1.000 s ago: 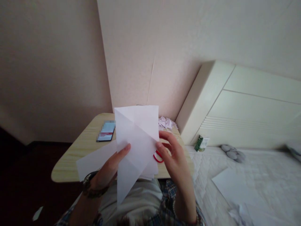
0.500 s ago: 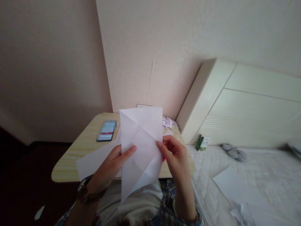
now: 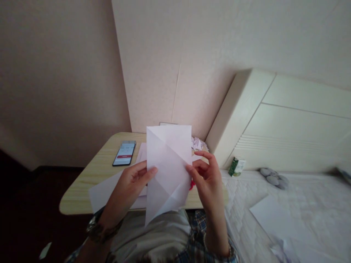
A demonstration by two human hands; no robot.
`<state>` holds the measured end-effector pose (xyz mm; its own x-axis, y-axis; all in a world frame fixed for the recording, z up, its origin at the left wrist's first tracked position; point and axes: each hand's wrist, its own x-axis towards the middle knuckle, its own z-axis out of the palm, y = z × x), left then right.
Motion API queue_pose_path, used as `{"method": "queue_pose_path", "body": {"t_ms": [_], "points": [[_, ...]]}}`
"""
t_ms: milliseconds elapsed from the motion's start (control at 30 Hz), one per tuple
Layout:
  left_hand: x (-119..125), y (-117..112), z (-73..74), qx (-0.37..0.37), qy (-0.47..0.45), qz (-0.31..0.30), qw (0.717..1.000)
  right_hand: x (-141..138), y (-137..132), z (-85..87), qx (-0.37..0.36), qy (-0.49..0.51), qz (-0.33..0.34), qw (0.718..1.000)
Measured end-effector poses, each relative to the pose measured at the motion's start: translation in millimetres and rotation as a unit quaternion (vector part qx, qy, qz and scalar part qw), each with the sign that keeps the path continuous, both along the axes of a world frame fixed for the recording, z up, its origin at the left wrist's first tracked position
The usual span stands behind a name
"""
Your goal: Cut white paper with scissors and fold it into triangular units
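A white sheet of paper (image 3: pixel 168 160) with diagonal creases is held upright over the near edge of the table. Its lower part is folded at a slant, and one corner points down on the left. My left hand (image 3: pixel 134 182) grips the left edge, thumb on the near face and fingers behind. At the right edge my right hand (image 3: pixel 205 175) pinches the paper between thumb and a finger, the other fingers curled loosely. Something red (image 3: pixel 192 185), mostly hidden, shows by the right hand.
On the wooden table (image 3: pixel 79 197) lie a lit phone (image 3: pixel 124 153), white sheets (image 3: pixel 105 190) and a pile of paper scraps (image 3: pixel 199 143). Along the right, the bed (image 3: pixel 241 204) bears a small green-and-white carton (image 3: pixel 237 166), a grey object (image 3: pixel 272 178) and more paper (image 3: pixel 279 215).
The left edge of the paper has shifted rightward and the sheet looks narrower, turned slightly. My left hand has moved a little with it, and the right-hand fingers have lifted and spread somewhat.
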<state>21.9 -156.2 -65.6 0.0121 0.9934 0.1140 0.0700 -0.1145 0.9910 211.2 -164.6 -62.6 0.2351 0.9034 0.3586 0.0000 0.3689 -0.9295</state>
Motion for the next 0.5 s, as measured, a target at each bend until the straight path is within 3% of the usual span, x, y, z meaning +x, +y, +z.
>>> {"method": "queue_pose_path", "body": {"t_ms": [267,367,500], "points": [[-7.2,13.3,-10.1,0.048,0.016,0.105,0.993,0.7,2.5,-5.6,0.06,-0.015,-0.035,0.998],[-4.6,15.8,-11.7,0.016,-0.032,0.102,0.994,3.3,0.9,-9.8,0.118,-0.036,-0.043,0.991],[-1.5,12.4,-3.4,-0.048,-0.127,0.074,0.988,10.6,0.5,-11.6,0.173,-0.041,-0.013,0.984]]}}
